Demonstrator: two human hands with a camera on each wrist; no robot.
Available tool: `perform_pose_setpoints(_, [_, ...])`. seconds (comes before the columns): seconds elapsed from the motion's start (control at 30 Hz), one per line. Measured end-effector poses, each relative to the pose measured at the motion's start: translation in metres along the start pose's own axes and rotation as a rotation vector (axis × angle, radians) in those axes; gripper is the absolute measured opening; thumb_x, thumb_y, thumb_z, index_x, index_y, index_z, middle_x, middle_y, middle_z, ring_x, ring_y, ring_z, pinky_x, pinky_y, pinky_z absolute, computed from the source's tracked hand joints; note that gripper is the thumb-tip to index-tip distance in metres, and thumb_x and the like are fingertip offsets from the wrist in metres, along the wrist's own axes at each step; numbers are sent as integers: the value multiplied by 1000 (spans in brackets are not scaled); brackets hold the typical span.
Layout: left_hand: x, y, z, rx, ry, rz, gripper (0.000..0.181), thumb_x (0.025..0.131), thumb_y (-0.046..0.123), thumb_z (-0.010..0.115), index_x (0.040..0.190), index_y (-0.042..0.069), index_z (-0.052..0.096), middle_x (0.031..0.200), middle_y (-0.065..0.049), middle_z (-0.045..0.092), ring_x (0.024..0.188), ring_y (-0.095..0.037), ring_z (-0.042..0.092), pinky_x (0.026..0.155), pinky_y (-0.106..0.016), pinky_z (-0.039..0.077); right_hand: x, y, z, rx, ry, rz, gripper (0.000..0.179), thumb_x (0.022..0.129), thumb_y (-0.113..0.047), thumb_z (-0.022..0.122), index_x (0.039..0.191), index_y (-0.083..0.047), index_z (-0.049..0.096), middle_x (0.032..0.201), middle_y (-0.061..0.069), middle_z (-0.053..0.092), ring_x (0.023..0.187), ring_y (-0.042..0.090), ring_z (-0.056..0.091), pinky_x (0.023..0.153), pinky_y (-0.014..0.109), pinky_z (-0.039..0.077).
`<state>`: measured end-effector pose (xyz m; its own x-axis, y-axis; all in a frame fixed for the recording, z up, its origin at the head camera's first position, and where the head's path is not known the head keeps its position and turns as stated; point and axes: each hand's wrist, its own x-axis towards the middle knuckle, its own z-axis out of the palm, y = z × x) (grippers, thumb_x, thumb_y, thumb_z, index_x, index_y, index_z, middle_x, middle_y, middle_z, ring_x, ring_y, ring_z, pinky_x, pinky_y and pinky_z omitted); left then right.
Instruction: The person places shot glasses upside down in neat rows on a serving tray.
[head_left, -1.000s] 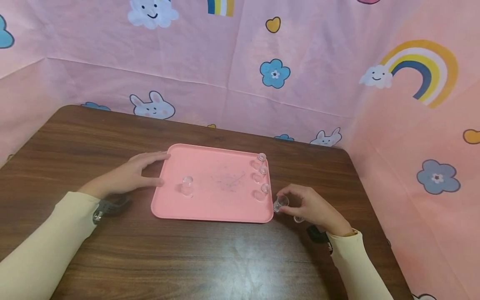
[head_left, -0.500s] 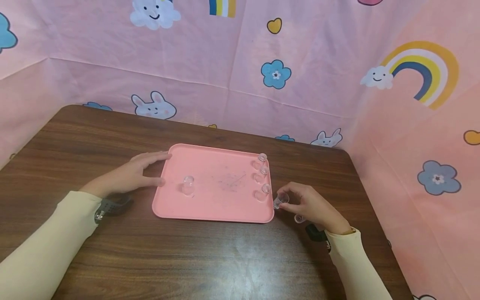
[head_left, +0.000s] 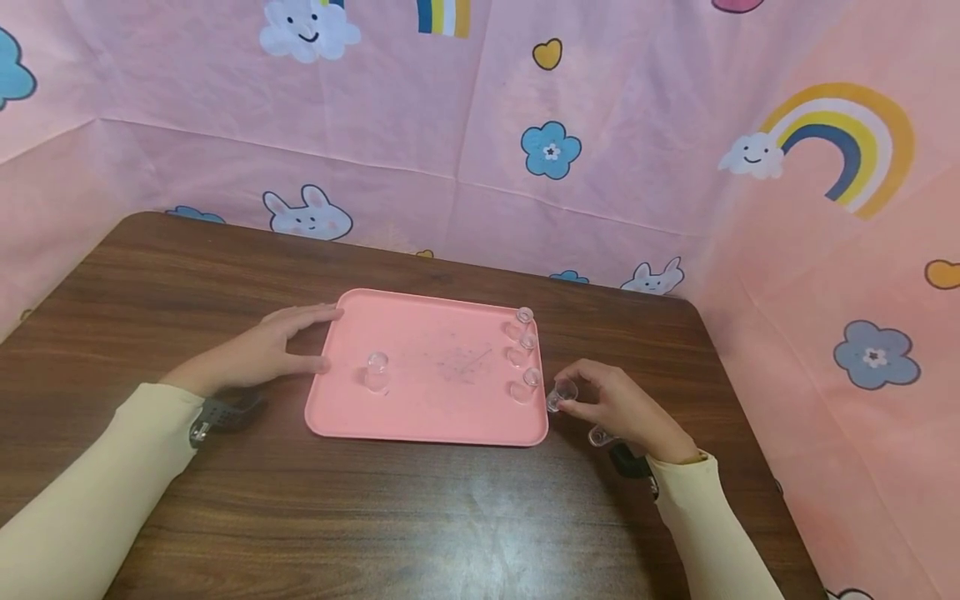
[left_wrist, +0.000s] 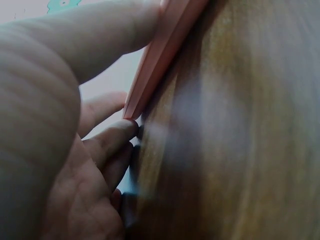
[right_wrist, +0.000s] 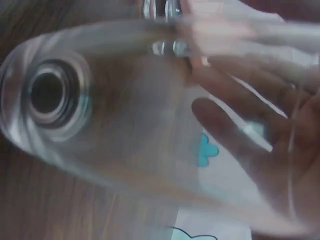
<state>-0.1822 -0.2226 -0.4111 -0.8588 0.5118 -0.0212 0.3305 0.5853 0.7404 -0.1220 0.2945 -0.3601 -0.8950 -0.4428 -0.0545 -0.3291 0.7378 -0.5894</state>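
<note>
My left hand (head_left: pixel 251 346) rests at the left edge of a pink tray (head_left: pixel 420 429), thumb and fingertips against its rim (left_wrist: pixel 150 65), fingers fairly straight. Just beyond the tray's right edge, my right hand (head_left: pixel 618 408) pinches a small clear shot glass (head_left: pixel 564 393) between thumb and fingers, low over the table; whether it touches the wood I cannot tell. Under that wrist is another clear glass (head_left: pixel 600 436), partly hidden by the arm. A clear glass (right_wrist: pixel 47 95) fills much of the right wrist view, blurred and close to the camera.
Three clear glasses (head_left: pixel 531 377) stand in a row along the tray's right side. One more glass (head_left: pixel 377 367) stands toward its left. A brown wooden table (head_left: pixel 375 517) lies beneath, with a patterned pink cloth (head_left: pixel 420 125) hung behind and to the right.
My right hand has shifted slightly away from me along the tray's right edge, with the shot glass still pinched. The left hand stays at the tray's rim.
</note>
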Motion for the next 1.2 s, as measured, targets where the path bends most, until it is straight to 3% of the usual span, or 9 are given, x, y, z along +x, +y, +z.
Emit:
perform_pose_setpoints(0.1, [0, -2, 1, -3, 4, 5, 81, 91, 38, 80, 158, 12, 41, 164, -22, 33, 152, -48, 23, 116, -75, 21, -1, 1, -4, 13, 32, 9, 28, 92, -20, 81, 117, -20, 70, 107, -9, 69, 102, 15, 65, 93, 45, 57])
perform_pose_setpoints(0.23, [0, -4, 1, 1, 10, 13, 81, 91, 38, 80, 158, 12, 42, 164, -21, 34, 152, -47, 23, 117, -73, 22, -1, 0, -13, 51, 133, 0, 27, 92, -20, 81, 116, -23, 69, 104, -9, 68, 100, 18, 63, 91, 48, 55])
perform_pose_setpoints(0.47, [0, -7, 3, 14, 17, -7, 81, 91, 41, 80, 158, 16, 42, 165, -17, 34, 152, -45, 22, 116, -74, 19, 9, -9, -24, 90, 265, -42, 28, 93, -26, 80, 118, -24, 68, 107, -7, 69, 100, 14, 61, 89, 33, 53])
perform_pose_setpoints(0.7, [1, -7, 4, 17, 8, -26, 81, 91, 44, 79, 158, 18, 42, 166, -14, 34, 153, -46, 20, 116, -76, 17, 16, -18, -24, 138, 313, -95, 30, 92, -17, 81, 120, -17, 69, 108, -2, 70, 101, 20, 62, 91, 25, 54])
perform_pose_setpoints(0.8, [0, -5, 3, 15, 7, -23, 82, 91, 43, 79, 159, 18, 42, 166, -15, 34, 152, -48, 20, 115, -77, 17, 19, -25, -23, 140, 331, -128, 30, 92, -14, 80, 120, -17, 69, 108, -1, 71, 100, 21, 62, 92, 27, 54])
perform_pose_setpoints(1.03, [1, -5, 2, 18, 8, -26, 82, 91, 44, 79, 158, 17, 42, 166, -15, 34, 152, -48, 19, 115, -77, 18, 30, -39, -16, 164, 307, -168, 30, 93, -12, 79, 121, -11, 68, 111, 4, 71, 101, 20, 64, 94, 49, 57])
perform_pose_setpoints(1.2, [0, -6, 3, 17, 16, -18, 81, 90, 42, 80, 158, 16, 43, 166, -15, 34, 152, -48, 19, 115, -77, 16, 39, -46, -11, 188, 293, -218, 28, 93, -12, 79, 118, -14, 66, 111, 2, 71, 99, 27, 65, 90, 44, 57])
